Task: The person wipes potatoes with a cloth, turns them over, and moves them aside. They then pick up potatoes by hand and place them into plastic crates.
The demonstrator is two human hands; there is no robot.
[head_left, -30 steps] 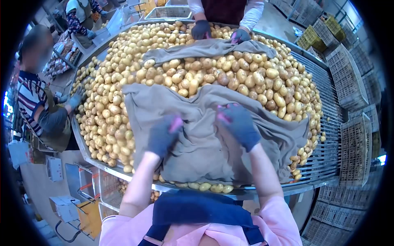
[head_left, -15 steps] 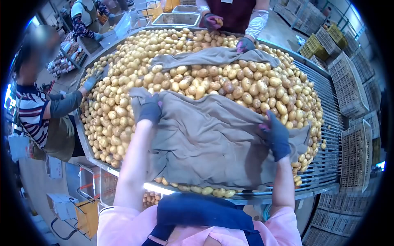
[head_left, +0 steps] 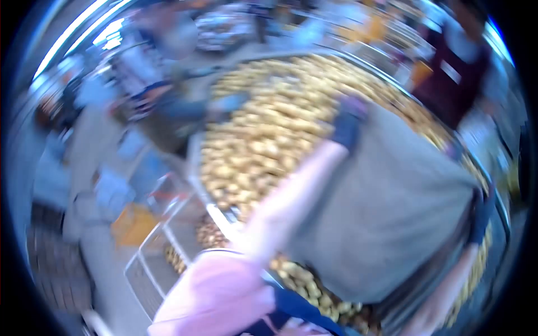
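Blurrily, a grey cloth (head_left: pixel 392 213) lies spread over the near side of the potato heap (head_left: pixel 263 140). The dark-gloved left hand (head_left: pixel 347 126) sits at the cloth's far corner, fingers seemingly closed on its edge. The right hand (head_left: pixel 481 215) meets the cloth's opposite edge, and whether its fingers grip I cannot tell.

Motion blur smeared everything. Potatoes (head_left: pixel 263 145) at ten o'clock of the cloth (head_left: pixel 392 213) ran together; whether the left hand (head_left: pixel 347 126) at eleven or the right hand (head_left: pixel 479 215) at three gripped it was unreadable.
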